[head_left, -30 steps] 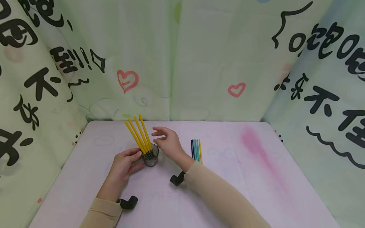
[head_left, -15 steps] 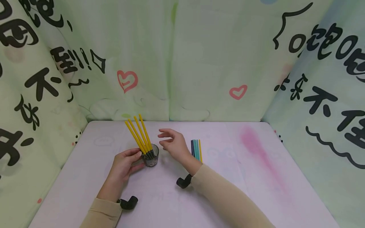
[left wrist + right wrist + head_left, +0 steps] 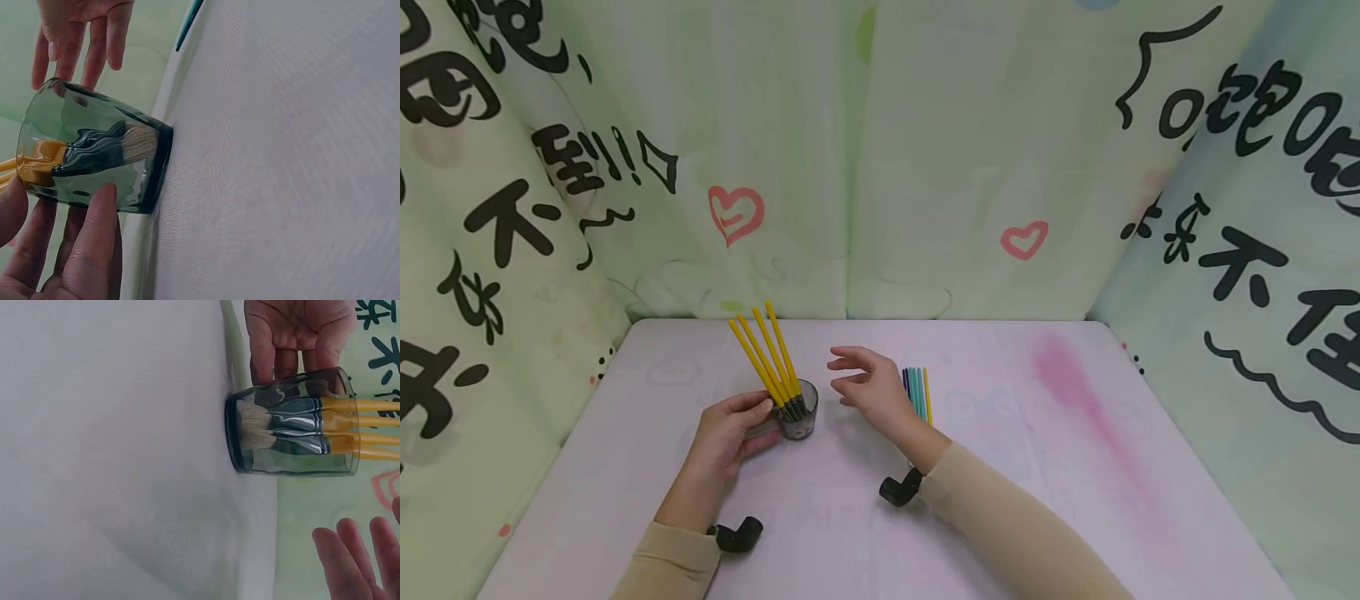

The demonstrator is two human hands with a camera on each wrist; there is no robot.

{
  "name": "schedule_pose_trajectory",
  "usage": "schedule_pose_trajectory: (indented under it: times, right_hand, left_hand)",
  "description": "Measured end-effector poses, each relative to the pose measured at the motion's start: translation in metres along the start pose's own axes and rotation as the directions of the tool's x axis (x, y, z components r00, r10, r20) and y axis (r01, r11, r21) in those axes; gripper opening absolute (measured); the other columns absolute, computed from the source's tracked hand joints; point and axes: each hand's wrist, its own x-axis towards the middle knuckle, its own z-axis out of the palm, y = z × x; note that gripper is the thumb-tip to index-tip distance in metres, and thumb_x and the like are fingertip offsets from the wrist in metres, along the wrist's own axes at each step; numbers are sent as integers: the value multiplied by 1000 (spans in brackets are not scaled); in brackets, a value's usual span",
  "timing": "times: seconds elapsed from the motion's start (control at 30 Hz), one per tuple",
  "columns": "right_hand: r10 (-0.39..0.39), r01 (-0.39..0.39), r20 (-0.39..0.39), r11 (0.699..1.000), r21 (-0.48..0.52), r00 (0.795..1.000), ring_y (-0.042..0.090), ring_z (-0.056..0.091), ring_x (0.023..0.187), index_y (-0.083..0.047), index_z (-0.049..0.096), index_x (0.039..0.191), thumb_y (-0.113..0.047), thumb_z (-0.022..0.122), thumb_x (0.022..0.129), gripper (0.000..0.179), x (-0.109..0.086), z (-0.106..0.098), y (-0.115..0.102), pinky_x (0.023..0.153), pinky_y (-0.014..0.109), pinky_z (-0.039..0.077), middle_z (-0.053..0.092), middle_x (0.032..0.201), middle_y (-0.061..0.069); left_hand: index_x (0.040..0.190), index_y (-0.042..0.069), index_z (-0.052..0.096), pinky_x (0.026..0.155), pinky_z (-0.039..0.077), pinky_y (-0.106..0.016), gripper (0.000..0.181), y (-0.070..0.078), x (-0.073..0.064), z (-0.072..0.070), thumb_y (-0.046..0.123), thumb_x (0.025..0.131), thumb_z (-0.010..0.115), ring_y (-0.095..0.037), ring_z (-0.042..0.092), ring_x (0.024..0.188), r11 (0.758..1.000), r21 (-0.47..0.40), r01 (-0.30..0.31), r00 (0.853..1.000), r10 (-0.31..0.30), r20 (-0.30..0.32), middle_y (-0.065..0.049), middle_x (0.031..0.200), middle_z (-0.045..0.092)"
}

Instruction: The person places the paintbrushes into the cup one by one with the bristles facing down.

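Note:
A clear grey glass cup point(image 3: 798, 427) stands upright on the table, left of the middle. Several paintbrushes point(image 3: 772, 357) with yellow handles lean to the left in it, their pale bristles point(image 3: 255, 427) down at the bottom. My left hand point(image 3: 733, 429) holds the cup from the left, thumb near the rim and fingers along its side. To the right of the cup, my right hand point(image 3: 876, 392) is in the air with fingers apart and nothing in them. Just beyond it lies a row of thin sticks point(image 3: 917, 392), dark blue, teal and yellow, partly hidden by this hand.
The table point(image 3: 1037, 517) has a pale cloth with a pink stain point(image 3: 1078, 383) at the right. Printed curtains point(image 3: 925, 167) close off the back and both sides. Black wrist devices point(image 3: 740, 534) sit at both cuffs.
My right hand has moved away from the cup, to the right and slightly nearer me, covering part of the stick row. The left hand, cup and brushes have stayed in place.

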Motion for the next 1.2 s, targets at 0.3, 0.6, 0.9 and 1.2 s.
schedule_pose_trajectory:
  times: [0.3, 0.6, 0.9, 1.2]
  right_hand:
    - [20, -20, -28, 1000, 3, 999, 40, 75, 111, -18, 69, 143, 0, 75, 97, 50, -6, -8, 1, 81, 37, 71, 71, 136, 22]
    - [45, -44, -16, 998, 36, 999, 47, 72, 115, -17, 67, 145, 2, 73, 97, 52, -11, -16, 5, 84, 41, 70, 69, 138, 24]
    - [65, -62, -40, 996, 58, 997, 45, 73, 116, -15, 68, 143, 4, 73, 95, 52, -21, -27, 7, 82, 40, 71, 70, 138, 24]
    - [98, -94, -75, 994, 56, 992, 44, 74, 114, -17, 69, 143, 4, 73, 95, 52, -31, -38, 12, 82, 42, 71, 70, 138, 24]
  left_hand:
    - [145, -5, 61, 89, 69, -40, 44, 0, 2, -1, 7, 104, 71, -8, 73, 98, 1000, 2, 4, 1000, -4, -2, 3, 112, 72]
    - [145, -5, 61, 92, 69, -43, 44, 0, 2, -2, 6, 103, 71, -9, 73, 99, 1000, -8, 9, 1000, -10, -6, 3, 111, 73]
    - [147, -6, 59, 91, 69, -41, 46, -1, 3, -2, 6, 104, 70, -8, 73, 99, 1000, 4, 7, 1000, -7, -5, 4, 112, 73]
    - [147, -5, 60, 92, 68, -42, 46, 0, 1, -1, 9, 104, 71, -9, 73, 100, 1000, 28, 10, 1000, -10, -14, -1, 117, 73]
